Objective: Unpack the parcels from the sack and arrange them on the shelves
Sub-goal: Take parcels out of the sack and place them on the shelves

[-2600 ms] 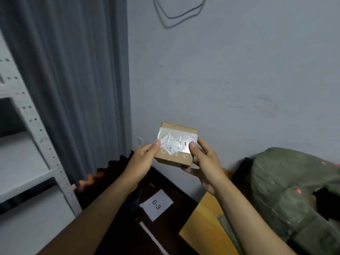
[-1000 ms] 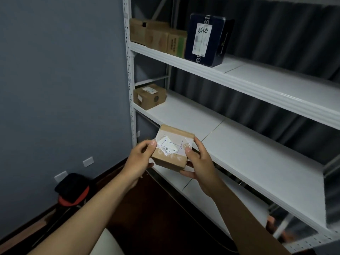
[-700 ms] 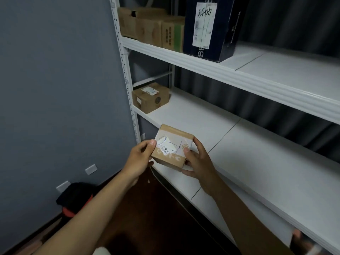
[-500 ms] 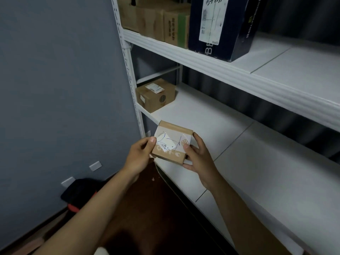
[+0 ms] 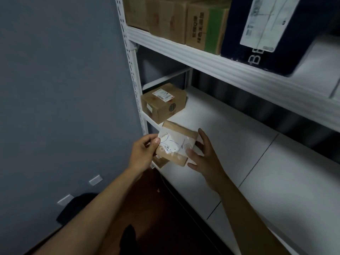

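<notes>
Nearest the camera, two bare forearms extend up from the bottom edge toward a small cardboard parcel held at the near left edge of the middle shelf. The left hand sits at the parcel's left side, with its thumb on the taped white label and curled fingers under the left edge, pinching that side. The right hand sits at the parcel's right side, its fingers extended and spread along the right face and its thumb against the near right corner; this hand is open and supports the parcel rather than clasping it. The parcel lies between the two hands, tilted, label side up; whether its underside touches the shelf cannot be told. Just beyond it, a larger brown box rests at the far left corner of the same shelf, beside the white perforated upright. On the upper shelf stand several cardboard cartons and, to their right, a dark blue box bearing a white label. Left of the rack, a grey wall carries two sockets near the floor.
</notes>
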